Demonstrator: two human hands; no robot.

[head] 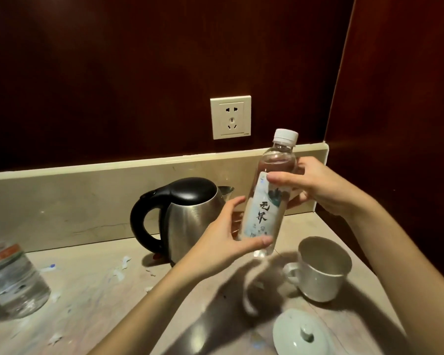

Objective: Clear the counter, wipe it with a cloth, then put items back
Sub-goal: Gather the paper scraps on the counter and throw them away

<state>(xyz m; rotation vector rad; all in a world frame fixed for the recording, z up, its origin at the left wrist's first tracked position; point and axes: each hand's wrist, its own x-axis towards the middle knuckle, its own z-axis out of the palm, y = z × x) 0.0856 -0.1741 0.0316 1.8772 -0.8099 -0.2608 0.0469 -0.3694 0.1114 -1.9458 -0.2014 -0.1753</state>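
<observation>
A clear water bottle [264, 206] with a white cap and pale label is held tilted above the beige counter [108, 290]. My left hand [223, 242] grips its lower part, thumb across the front. My right hand [315, 185] grips its upper part just under the shoulder. A steel kettle [187, 221] with a black lid and handle stands behind the bottle, against the backsplash. A white cup [321, 272] stands at the right, and its white lid [301, 334] lies in front of it. No cloth is in view.
A second, larger water bottle [8, 275] stands at the left edge. Small white scraps [121, 267] are scattered over the counter. A wall socket [230, 117] sits above the backsplash. A dark wooden side wall [400, 124] closes off the counter on the right.
</observation>
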